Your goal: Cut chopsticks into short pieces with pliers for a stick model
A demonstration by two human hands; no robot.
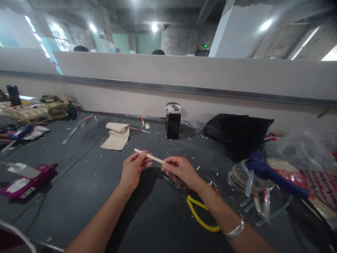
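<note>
One pale stick (156, 159) is pinched by the closed fingers of your left hand (132, 171) and right hand (183, 171). The counter (84, 189) bears one beige roll (115, 140) and one yellow-handled tool (210, 228).

The sticks (156, 159) are cream, the glue gun (275, 175) blue.

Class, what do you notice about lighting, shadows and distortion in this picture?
Head view: ceiling lights glare white; head view: a dark shadow lies on the table beside the left forearm; head view: the pale pillar right of centre leans, probably wide-angle stretch.
</note>
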